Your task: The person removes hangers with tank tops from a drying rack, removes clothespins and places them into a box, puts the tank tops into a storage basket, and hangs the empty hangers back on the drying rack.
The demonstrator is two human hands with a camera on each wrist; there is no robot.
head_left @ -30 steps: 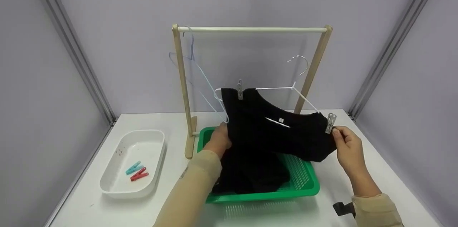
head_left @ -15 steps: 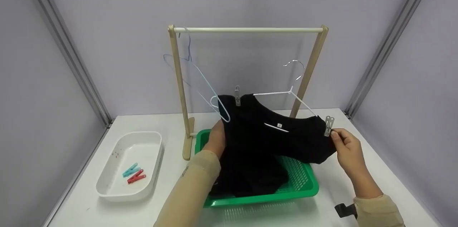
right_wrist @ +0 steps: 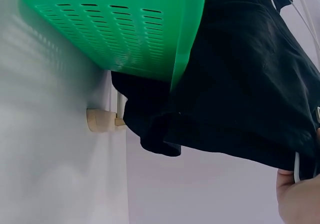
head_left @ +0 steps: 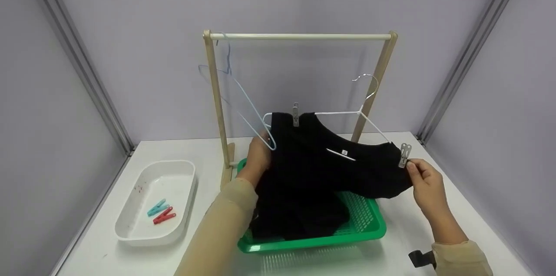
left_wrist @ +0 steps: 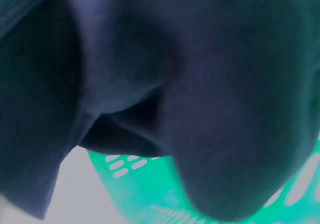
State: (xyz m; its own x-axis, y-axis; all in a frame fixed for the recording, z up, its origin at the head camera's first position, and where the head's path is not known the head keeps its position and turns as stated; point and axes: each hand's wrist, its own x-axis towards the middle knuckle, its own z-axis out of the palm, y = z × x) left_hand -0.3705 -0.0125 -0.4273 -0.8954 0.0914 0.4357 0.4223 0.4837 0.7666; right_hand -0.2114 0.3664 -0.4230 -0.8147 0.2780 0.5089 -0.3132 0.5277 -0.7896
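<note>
A black top [head_left: 304,154] hangs on a white hanger [head_left: 336,113] with a silver hook, tilted down at its right end. Grey clothespins sit on its left shoulder [head_left: 296,115] and right shoulder [head_left: 405,155]. My right hand [head_left: 428,182] pinches the garment's right edge just below the clothespin; in the right wrist view the white hanger end shows beside the thumb. My left hand [head_left: 259,154] holds the garment's left edge, its fingertips hidden behind the cloth and a light blue hanger [head_left: 249,102]. Dark folds [left_wrist: 225,109] fill the left wrist view.
Under the garment stands a green basket [head_left: 312,243], with more black cloth in it. Behind is a wooden rack [head_left: 299,37], the blue hanger on its left end. At left, a white tray [head_left: 156,237] holds a blue clothespin [head_left: 157,208] and a red clothespin [head_left: 164,215].
The garment and hanger have dipped slightly, then shifted a little right. My left hand has moved up and left along the garment's side. The right hand keeps its pinch.
</note>
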